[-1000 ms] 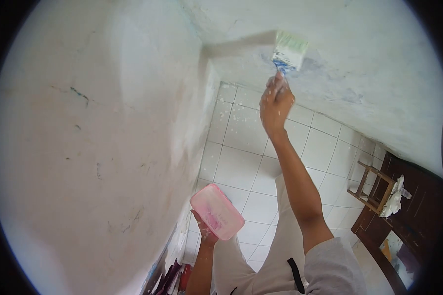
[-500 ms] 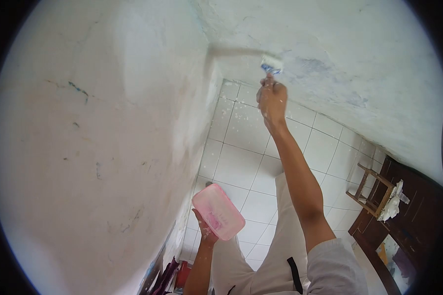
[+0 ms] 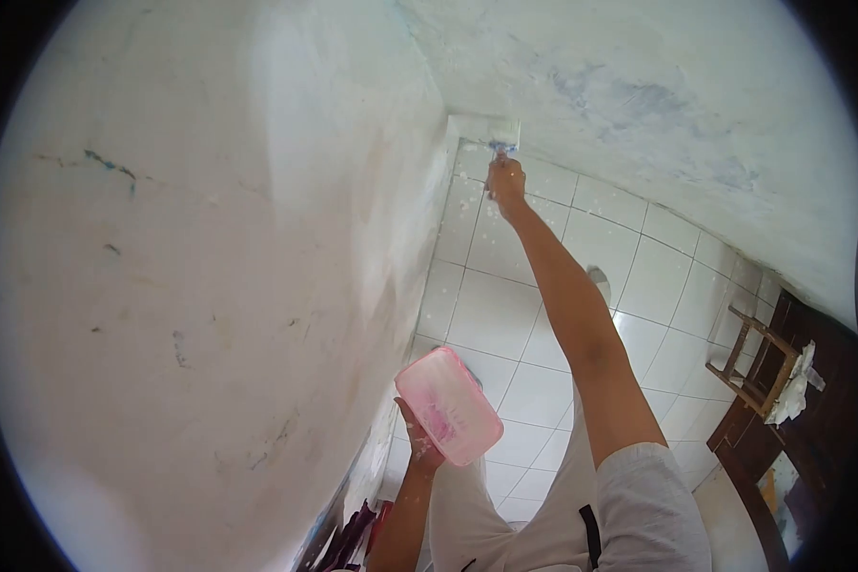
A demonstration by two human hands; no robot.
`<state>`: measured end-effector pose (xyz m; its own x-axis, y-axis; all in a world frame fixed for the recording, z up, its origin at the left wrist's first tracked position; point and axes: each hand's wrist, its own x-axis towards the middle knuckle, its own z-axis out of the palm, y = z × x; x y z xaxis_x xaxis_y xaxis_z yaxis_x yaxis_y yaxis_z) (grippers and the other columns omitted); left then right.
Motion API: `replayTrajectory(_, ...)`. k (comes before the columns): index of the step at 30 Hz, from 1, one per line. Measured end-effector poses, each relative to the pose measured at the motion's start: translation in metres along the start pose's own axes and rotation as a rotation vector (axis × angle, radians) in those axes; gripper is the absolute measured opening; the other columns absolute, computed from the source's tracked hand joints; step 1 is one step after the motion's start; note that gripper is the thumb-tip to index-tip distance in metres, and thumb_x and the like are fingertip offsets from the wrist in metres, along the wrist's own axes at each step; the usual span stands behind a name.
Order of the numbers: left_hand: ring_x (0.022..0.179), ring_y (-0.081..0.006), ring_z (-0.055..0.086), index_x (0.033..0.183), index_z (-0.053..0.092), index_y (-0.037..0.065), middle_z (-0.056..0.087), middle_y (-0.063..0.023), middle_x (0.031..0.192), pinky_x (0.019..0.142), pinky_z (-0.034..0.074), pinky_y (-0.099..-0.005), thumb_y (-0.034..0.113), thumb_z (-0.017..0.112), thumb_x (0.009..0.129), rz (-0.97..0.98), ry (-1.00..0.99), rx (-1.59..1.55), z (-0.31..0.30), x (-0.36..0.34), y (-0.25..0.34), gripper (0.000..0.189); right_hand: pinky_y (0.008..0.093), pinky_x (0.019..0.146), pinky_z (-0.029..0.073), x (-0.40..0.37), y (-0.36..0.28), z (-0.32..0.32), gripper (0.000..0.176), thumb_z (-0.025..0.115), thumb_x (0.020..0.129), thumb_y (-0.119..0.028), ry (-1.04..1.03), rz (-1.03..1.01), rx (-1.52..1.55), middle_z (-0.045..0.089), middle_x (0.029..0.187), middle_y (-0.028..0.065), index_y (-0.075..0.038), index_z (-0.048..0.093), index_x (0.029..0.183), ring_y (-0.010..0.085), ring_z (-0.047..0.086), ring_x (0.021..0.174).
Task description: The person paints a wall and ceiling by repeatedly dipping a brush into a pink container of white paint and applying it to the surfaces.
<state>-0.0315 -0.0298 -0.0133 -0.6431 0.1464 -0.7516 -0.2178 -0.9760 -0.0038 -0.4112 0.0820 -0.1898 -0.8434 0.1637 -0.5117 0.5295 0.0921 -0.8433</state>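
My right hand (image 3: pixel 506 181) is stretched far forward, closed around the handle of a paint brush (image 3: pixel 503 136). The brush's pale head is against the lower part of the right-hand wall (image 3: pixel 639 86), close to the corner and just above the tiled floor. Down at the lower middle, my left hand (image 3: pixel 421 440) grips a pink plastic container (image 3: pixel 451 405) by its left side. White and pink paint shows inside the container. White specks dot my left hand and forearm.
A cracked, stained wall (image 3: pixel 191 267) fills the left side. White floor tiles (image 3: pixel 496 315) carry paint spots. At the right, a small wooden stool (image 3: pixel 748 367) with white material on it stands by dark wooden furniture (image 3: pixel 820 400). Dark purple items (image 3: pixel 348 543) lie at the lower left.
My right hand and the brush have moved down and left along the wall, closer to the corner. The view has shifted, and my left hand with the container appears slightly further right.
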Motion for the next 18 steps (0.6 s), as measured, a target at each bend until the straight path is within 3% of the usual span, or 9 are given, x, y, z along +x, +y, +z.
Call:
replayTrajectory(2, 0.130, -0.0304, 0.049, 0.149, 0.036, 0.020, 0.049, -0.0075, 0.144, 0.109, 0.041, -0.0546, 0.077, 0.057, 0.079, -0.001, 0.009, -0.020, -0.007, -0.004, 0.001, 0.093, 0.0330, 0.042, 0.047, 0.021, 0.014, -0.004, 0.037, 0.049, 0.101, -0.027, 0.065, 0.289, -0.023, 0.060, 0.060, 0.0106, 0.002, 0.058, 0.081, 0.0204, 0.060, 0.047)
replayTrajectory(6, 0.131, -0.0306, 0.049, 0.149, 0.036, 0.020, 0.049, -0.0078, 0.144, 0.109, 0.041, -0.0544, 0.076, 0.057, 0.079, -0.008, -0.016, -0.124, -0.015, -0.002, -0.004, 0.092, 0.0314, 0.040, 0.043, -0.025, -0.069, -0.024, 0.039, 0.050, 0.102, -0.027, 0.096, -0.022, 0.193, 0.057, 0.057, 0.0098, 0.004, 0.059, 0.080, 0.0167, 0.055, 0.044)
replayTrajectory(11, 0.131, -0.0306, 0.049, 0.149, 0.036, 0.019, 0.048, -0.0080, 0.145, 0.109, 0.041, -0.0545, 0.076, 0.058, 0.078, -0.044, -0.054, -0.073, -0.018, -0.005, 0.003, 0.094, 0.0321, 0.043, 0.041, -0.128, -0.197, -0.036, 0.036, 0.045, 0.105, -0.019, 0.096, -0.313, 0.095, 0.051, 0.055, 0.0064, 0.002, 0.053, 0.076, 0.0145, 0.051, 0.042)
replayTrajectory(12, 0.131, -0.0308, 0.049, 0.149, 0.036, 0.018, 0.048, -0.0084, 0.144, 0.109, 0.041, -0.0549, 0.077, 0.059, 0.077, -0.050, -0.026, -0.086, -0.017, -0.005, 0.004, 0.096, 0.0321, 0.043, 0.041, -0.132, -0.198, -0.032, 0.036, 0.045, 0.105, -0.019, 0.099, -0.316, 0.098, 0.051, 0.055, 0.0064, 0.002, 0.053, 0.076, 0.0145, 0.051, 0.042)
replayTrajectory(14, 0.131, -0.0310, 0.049, 0.149, 0.036, 0.018, 0.049, -0.0088, 0.144, 0.109, 0.041, -0.0556, 0.077, 0.059, 0.076, -0.043, -0.029, -0.072, -0.007, -0.008, 0.003, 0.097, 0.0342, 0.046, 0.041, -0.130, -0.193, -0.027, 0.032, 0.044, 0.104, -0.018, 0.177, -0.620, -0.003, 0.050, 0.056, 0.0096, 0.002, 0.051, 0.081, 0.0196, 0.053, 0.043)
replayTrajectory(15, 0.131, -0.0312, 0.049, 0.149, 0.035, 0.017, 0.049, -0.0093, 0.144, 0.109, 0.041, -0.0562, 0.078, 0.059, 0.076, -0.031, -0.024, -0.065, -0.004, -0.010, 0.004, 0.098, 0.0382, 0.048, 0.043, -0.116, -0.178, -0.023, 0.026, 0.044, 0.104, -0.017, 0.225, -0.758, -0.138, 0.052, 0.058, 0.0151, 0.003, 0.051, 0.088, 0.0268, 0.057, 0.047)
replayTrajectory(18, 0.131, -0.0317, 0.049, 0.150, 0.035, 0.017, 0.049, -0.0098, 0.143, 0.108, 0.041, -0.0573, 0.078, 0.058, 0.077, -0.039, -0.019, -0.047, -0.008, -0.010, 0.005, 0.098, 0.0410, 0.048, 0.044, -0.031, -0.098, -0.008, 0.026, 0.043, 0.104, -0.018, 0.287, -0.824, -0.333, 0.055, 0.060, 0.0186, 0.003, 0.053, 0.093, 0.0325, 0.058, 0.049)
